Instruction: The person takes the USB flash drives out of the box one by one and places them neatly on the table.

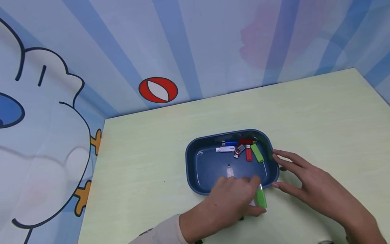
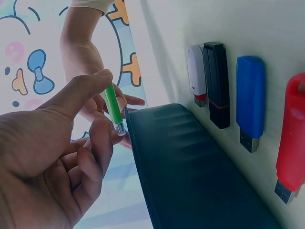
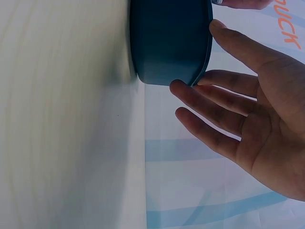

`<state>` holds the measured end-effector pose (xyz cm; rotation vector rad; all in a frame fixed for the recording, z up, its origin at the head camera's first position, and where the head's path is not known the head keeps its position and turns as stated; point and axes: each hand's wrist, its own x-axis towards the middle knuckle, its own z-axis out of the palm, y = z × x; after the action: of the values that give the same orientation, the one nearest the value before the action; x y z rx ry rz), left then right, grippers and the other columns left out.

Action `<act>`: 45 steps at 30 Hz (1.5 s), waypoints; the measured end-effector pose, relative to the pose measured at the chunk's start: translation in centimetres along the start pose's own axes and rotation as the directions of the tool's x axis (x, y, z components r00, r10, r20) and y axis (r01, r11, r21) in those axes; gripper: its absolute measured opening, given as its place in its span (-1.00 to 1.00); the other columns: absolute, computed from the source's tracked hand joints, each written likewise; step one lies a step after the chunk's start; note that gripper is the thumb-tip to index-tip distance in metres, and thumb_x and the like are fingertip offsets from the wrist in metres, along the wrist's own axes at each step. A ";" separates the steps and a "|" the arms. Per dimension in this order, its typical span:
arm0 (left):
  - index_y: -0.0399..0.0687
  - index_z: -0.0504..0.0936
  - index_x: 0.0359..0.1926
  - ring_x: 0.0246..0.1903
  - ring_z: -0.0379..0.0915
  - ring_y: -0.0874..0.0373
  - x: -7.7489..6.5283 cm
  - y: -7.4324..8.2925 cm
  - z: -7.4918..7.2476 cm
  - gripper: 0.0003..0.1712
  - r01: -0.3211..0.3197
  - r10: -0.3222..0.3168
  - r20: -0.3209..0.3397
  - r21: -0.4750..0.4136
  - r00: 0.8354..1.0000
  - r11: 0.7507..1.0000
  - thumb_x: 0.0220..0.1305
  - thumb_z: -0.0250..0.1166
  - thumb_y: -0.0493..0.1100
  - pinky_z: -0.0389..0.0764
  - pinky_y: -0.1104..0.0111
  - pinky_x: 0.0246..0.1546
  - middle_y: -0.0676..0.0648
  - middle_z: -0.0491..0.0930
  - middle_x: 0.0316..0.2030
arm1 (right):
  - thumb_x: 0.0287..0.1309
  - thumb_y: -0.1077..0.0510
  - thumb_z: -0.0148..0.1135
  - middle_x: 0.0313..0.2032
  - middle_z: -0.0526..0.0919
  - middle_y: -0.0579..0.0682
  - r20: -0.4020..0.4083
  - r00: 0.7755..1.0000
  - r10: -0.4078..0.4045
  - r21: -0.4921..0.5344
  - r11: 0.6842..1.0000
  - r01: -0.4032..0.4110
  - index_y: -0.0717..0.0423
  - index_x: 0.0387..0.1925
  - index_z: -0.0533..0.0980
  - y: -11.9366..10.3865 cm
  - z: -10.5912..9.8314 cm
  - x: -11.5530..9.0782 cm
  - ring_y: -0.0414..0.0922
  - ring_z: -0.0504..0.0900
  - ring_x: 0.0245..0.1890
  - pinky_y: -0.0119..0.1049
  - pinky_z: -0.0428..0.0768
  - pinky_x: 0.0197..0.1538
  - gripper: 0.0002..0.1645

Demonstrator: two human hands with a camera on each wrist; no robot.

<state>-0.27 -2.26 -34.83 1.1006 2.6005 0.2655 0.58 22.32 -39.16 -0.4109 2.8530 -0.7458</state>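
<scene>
My left hand [image 1: 225,203] pinches a green USB stick [image 1: 261,197] between thumb and forefinger, at the near right edge of a dark blue plastic bin [image 1: 195,184]. Its metal plug [image 2: 120,129] points down along the bin's rim in the left wrist view. The right hand [image 1: 317,186] rests its fingertips on the bin's right end, fingers loosely extended. Inside the bin, toward the back, are a white USB stick [image 1: 226,149], a blue one [image 1: 230,143], a second green one [image 1: 257,153] and several red ones [image 1: 248,153]. A pale stick [image 1: 230,171] lies nearer the left hand.
In the left wrist view, a row of USB sticks lies on the table beside the bin: a white one [image 2: 196,71], a black one [image 2: 217,86], a blue one [image 2: 250,98] and a red one [image 2: 291,133]. A printed wall [image 1: 210,44] stands behind the table [image 1: 137,162].
</scene>
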 end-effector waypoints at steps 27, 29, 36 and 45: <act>0.16 0.60 0.27 -0.51 0.53 0.50 -0.1 1.0 1.1 -0.34 -0.041 0.046 0.088 -0.053 0.995 0.998 0.29 0.45 0.34 0.55 0.67 -0.39 0.27 0.72 -0.32 | 0.18 -0.16 0.57 0.53 0.36 0.08 -0.015 1.000 -0.002 -0.011 1.000 0.001 0.02 0.48 0.47 0.0 0.2 -0.1 0.16 0.70 0.22 0.23 0.72 0.05 -0.09; 0.17 0.59 0.27 -0.52 0.51 0.51 0.0 1.0 1.2 -0.34 -0.039 0.045 0.105 -0.055 0.993 0.998 0.29 0.44 0.34 0.58 0.65 -0.35 0.28 0.72 -0.32 | 0.19 -0.17 0.57 0.54 0.35 0.09 -0.009 1.000 0.006 -0.010 1.000 -0.007 0.02 0.49 0.47 0.0 0.2 -0.1 0.18 0.68 0.23 0.25 0.72 0.05 -0.09; 0.17 0.59 0.28 -0.52 0.49 0.52 0.1 1.1 1.7 -0.34 -0.050 0.057 0.126 -0.059 0.990 0.997 0.30 0.45 0.33 0.54 0.67 -0.33 0.30 0.71 -0.33 | 0.20 -0.19 0.55 0.54 0.35 0.08 -0.006 1.000 0.009 -0.006 1.000 -0.009 0.01 0.49 0.47 -0.1 0.2 -0.1 0.17 0.69 0.23 0.25 0.71 0.05 -0.10; 0.15 0.65 0.22 -0.54 0.46 0.50 0.1 1.2 2.4 -0.38 -0.086 0.085 0.078 0.015 0.993 0.996 0.30 0.45 0.34 0.50 0.70 -0.39 0.28 0.60 -0.43 | 0.21 -0.21 0.54 0.54 0.35 0.09 -0.001 1.000 0.016 -0.008 1.000 -0.016 0.02 0.49 0.46 -0.1 0.2 -0.1 0.17 0.69 0.22 0.26 0.71 0.07 -0.09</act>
<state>1.29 -1.18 -36.78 1.2058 2.4966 0.2132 0.72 22.19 -39.27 -0.3887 2.8571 -0.7328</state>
